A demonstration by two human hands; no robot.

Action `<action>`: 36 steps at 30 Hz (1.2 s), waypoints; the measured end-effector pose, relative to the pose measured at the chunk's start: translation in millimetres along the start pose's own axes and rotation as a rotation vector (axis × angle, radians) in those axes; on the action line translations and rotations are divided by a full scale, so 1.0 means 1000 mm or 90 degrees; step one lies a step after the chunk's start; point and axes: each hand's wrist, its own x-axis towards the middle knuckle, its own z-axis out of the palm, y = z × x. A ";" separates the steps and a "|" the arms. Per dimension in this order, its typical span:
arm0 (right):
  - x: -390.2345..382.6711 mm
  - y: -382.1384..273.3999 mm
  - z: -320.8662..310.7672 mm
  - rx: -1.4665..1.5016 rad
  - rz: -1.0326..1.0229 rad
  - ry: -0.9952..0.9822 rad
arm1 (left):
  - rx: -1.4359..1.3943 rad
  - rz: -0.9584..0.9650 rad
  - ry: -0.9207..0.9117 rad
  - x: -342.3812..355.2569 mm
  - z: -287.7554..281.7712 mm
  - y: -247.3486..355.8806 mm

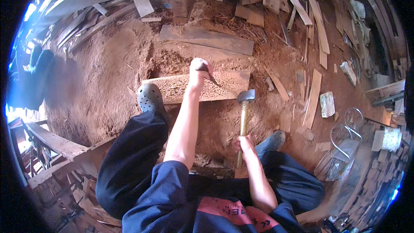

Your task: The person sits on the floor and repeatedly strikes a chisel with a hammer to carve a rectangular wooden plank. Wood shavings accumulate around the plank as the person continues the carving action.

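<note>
A carved wooden plank [228,84] lies across the sawdust-covered ground in front of me. My left hand [199,70] is shut on a chisel [210,76], whose tip rests slanted on the plank's carved face. My right hand [245,143] grips the wooden handle of a hammer [244,108], holding it upright with the metal head raised just below the plank's near edge, a short way right of the chisel. My left foot in a grey perforated clog [149,97] presses against the plank's left end.
Loose boards [207,38] and wood offcuts [313,97] lie scattered at the back and right. A wire frame [346,134] sits at right. My right clog [272,139] is beside the hammer hand. A wooden rail [56,143] runs at lower left.
</note>
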 end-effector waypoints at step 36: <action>0.000 -0.001 0.000 -0.037 -0.028 0.055 | 0.415 0.029 0.049 -0.026 0.073 0.036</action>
